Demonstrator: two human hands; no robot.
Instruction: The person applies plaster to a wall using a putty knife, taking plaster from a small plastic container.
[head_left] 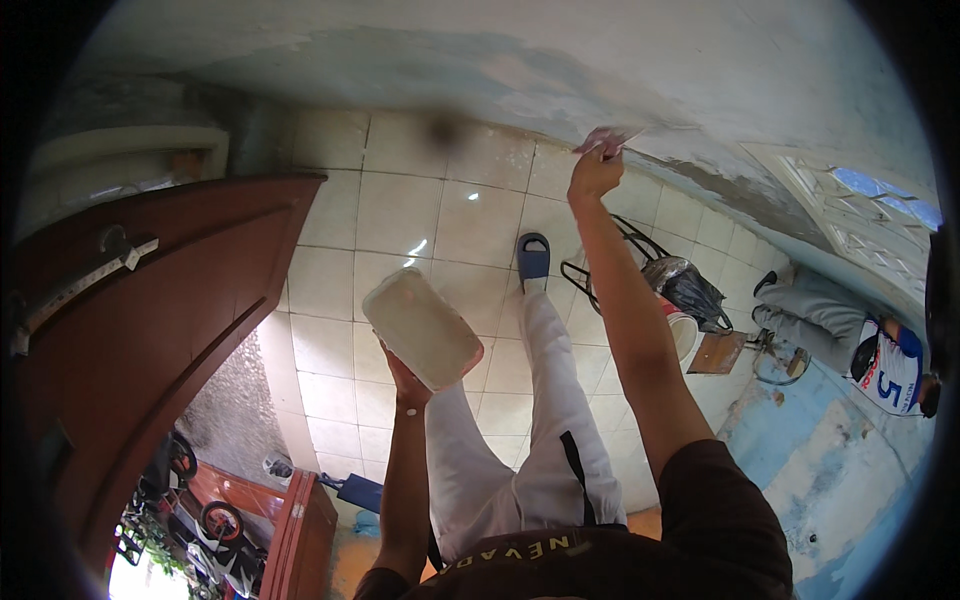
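Observation:
My left hand [405,380] holds up a rectangular tub [425,325] from below and beside it. Pale, smooth stuff like wall putty fills the tub's top, and a bit of red shows at one edge. My right arm is stretched out toward the wall [560,75]. In my right hand [597,180] is a thin, flat, reddish scraper [607,140], closed in the fingers; its edge is at or near the wall, and I cannot tell if it touches. Grey and bluish patches mark the wall's surface.
A brown door [170,270] stands ajar at left, with motorbikes [225,540] beyond. Right of my legs are a black metal frame [630,240], a dark plastic bag [685,290] and a white bucket [682,335]. Another person [885,365] is at far right, near a window grille [850,200].

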